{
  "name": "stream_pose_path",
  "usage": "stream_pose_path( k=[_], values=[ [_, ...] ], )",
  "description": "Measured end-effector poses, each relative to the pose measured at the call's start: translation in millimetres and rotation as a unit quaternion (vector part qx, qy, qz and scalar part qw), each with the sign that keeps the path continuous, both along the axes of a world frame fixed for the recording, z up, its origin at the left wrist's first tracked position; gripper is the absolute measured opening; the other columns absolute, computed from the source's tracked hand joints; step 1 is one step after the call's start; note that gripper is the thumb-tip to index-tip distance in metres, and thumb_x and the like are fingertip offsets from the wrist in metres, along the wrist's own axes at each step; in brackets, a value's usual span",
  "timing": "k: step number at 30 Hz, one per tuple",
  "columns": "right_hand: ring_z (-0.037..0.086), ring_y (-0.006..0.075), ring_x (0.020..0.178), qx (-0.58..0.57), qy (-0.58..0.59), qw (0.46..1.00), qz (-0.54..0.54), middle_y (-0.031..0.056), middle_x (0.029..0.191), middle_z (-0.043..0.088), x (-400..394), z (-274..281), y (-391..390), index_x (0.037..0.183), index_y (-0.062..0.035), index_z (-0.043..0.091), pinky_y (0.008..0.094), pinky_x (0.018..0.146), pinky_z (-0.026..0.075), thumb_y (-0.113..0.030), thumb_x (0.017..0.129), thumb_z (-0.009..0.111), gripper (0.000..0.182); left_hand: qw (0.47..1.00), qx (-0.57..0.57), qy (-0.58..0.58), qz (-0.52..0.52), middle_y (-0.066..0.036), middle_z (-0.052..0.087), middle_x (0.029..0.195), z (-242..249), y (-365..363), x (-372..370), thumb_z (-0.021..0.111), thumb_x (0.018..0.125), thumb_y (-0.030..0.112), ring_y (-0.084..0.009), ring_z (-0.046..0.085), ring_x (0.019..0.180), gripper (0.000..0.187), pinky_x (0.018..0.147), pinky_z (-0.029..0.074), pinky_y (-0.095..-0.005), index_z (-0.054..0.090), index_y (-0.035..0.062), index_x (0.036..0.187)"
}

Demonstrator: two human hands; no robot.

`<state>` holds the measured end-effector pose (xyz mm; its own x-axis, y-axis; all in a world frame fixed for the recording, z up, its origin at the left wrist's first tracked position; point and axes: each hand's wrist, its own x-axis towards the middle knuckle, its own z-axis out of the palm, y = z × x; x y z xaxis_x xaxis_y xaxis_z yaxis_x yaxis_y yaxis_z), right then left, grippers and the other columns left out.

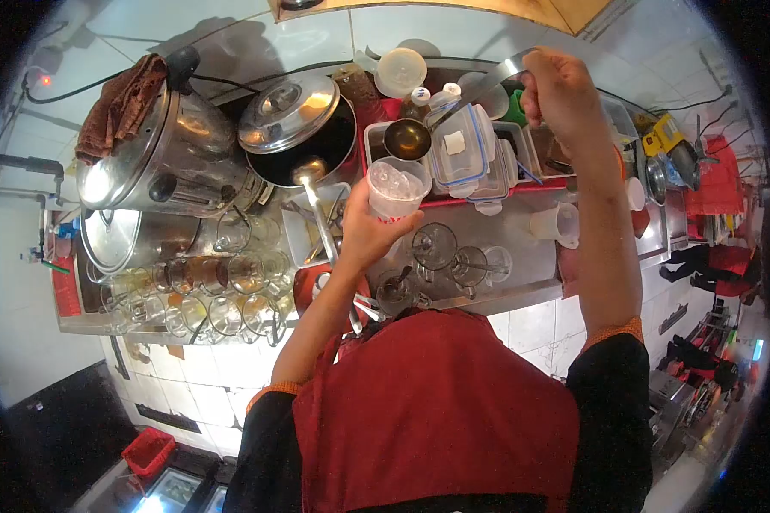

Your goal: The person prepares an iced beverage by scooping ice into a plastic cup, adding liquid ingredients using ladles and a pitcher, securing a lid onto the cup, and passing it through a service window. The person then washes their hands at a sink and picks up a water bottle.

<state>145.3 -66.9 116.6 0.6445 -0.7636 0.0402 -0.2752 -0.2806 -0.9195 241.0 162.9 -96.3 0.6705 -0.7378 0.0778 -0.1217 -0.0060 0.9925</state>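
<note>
**One cup of ice, one ladle beside its rim, two busy hands**

The left hand point(375, 232) is curled around one clear plastic cup point(391, 206), which contains several pieces of ice point(395, 181). The right hand point(561, 91) is closed in a fist around the upper end of one long-handled ladle point(408, 139). The ladle slants down to the left, its bowl just behind the cup's rim; whether the two touch, or whether the bowl carries liquid, I cannot tell.

Just behind the ladle's bowl and to its right are plastic containers, including at least two lids with blue edges point(455, 147), and two white-capped bottles point(418, 97). One pale pitcher point(401, 72) stands near the wall.

Left of the cup is one dark-mouthed pot point(349, 141), its single steel lid point(287, 111) tilted across the opening. A second ladle point(309, 170) lies at its near edge. Farther left, one large steel vessel point(198, 137) has one brown cloth point(121, 111) draped over it.

On the counter point(526, 278), at least four glass vessels point(435, 245) sit near the left wrist, and more than ten glass mugs point(226, 315) crowd the left end. Two people point(731, 259) are in the background at far right.
</note>
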Motion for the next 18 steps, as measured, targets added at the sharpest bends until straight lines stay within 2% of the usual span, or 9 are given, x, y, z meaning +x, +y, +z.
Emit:
stream_pose_path(
  k=[4, 9, 11, 12, 14, 18],
  values=[
    [0.044, 0.0077, 0.043, -0.04, -0.009, 0.999, 0.015, -0.0004, 0.054, 0.045, -10.8, 26.9, 27.0, 0.07, -0.0062, 0.049, 0.0248, 0.039, 0.034, -0.02, 0.093, 0.05, 0.027, 0.999, -0.049, -0.006, 0.016, -0.013, 0.059, 0.12, 2.9, -6.5, -2.0, 0.09, 0.063, 0.022, -0.0228, 0.06, 0.11, 0.081, 0.095, 0.047, -0.0357, 0.05, -0.0005, 0.13],
    [0.043, 0.0057, 0.042, -0.099, -0.041, 0.993, 0.047, -0.0009, 0.05, 0.045, -25.8, 37.8, 58.9, 0.076, -0.0039, 0.053, 0.0232, 0.04, 0.032, -0.02, 0.096, 0.049, 0.026, 0.993, -0.101, 0.059, 0.0, -0.01, 0.055, 0.124, 15.3, -3.3, -5.9, 0.089, 0.064, 0.012, -0.0195, 0.056, 0.113, 0.084, 0.097, 0.045, -0.0329, 0.045, -0.0001, 0.134],
    [0.042, 0.0045, 0.044, -0.108, -0.083, 0.989, 0.065, -0.0009, 0.051, 0.046, -32.2, 37.5, 67.9, 0.085, -0.0013, 0.057, 0.0223, 0.041, 0.031, -0.019, 0.098, 0.048, 0.024, 0.995, -0.09, 0.04, 0.003, -0.01, 0.055, 0.123, 16.8, 0.0, -4.7, 0.089, 0.063, 0.011, -0.0193, 0.056, 0.112, 0.083, 0.097, 0.045, -0.0326, 0.045, -0.0001, 0.133],
    [0.042, 0.0045, 0.044, -0.109, -0.084, 0.988, 0.066, -0.0009, 0.051, 0.046, -35.4, 38.6, 72.8, 0.085, -0.0013, 0.057, 0.0223, 0.041, 0.031, -0.019, 0.098, 0.048, 0.024, 0.997, -0.079, 0.02, 0.006, -0.009, 0.055, 0.122, 17.9, 0.9, -4.1, 0.089, 0.063, 0.01, -0.019, 0.056, 0.111, 0.082, 0.097, 0.045, -0.0324, 0.045, -0.0002, 0.133],
    [0.043, 0.004, 0.046, -0.158, -0.1, 0.978, 0.09, -0.0012, 0.053, 0.046, -42.4, 40.9, 83.4, 0.092, 0.0, 0.059, 0.0213, 0.042, 0.03, -0.016, 0.099, 0.046, 0.022, 0.995, -0.092, 0.031, 0.01, -0.009, 0.055, 0.121, 20.4, 1.0, -5.7, 0.089, 0.063, 0.011, -0.0194, 0.056, 0.11, 0.082, 0.096, 0.045, -0.0328, 0.046, -0.0001, 0.132],
    [0.044, 0.0042, 0.048, -0.218, -0.117, 0.966, 0.079, -0.0004, 0.058, 0.049, -56.1, 38.1, 103.2, 0.092, 0.0014, 0.059, 0.0209, 0.044, 0.032, -0.012, 0.098, 0.044, 0.021, 0.992, -0.114, 0.034, 0.037, -0.01, 0.055, 0.119, 22.9, 1.9, -8.0, 0.09, 0.062, 0.013, -0.0209, 0.057, 0.108, 0.08, 0.095, 0.046, -0.0338, 0.048, 0.0008, 0.129]
  ],
)
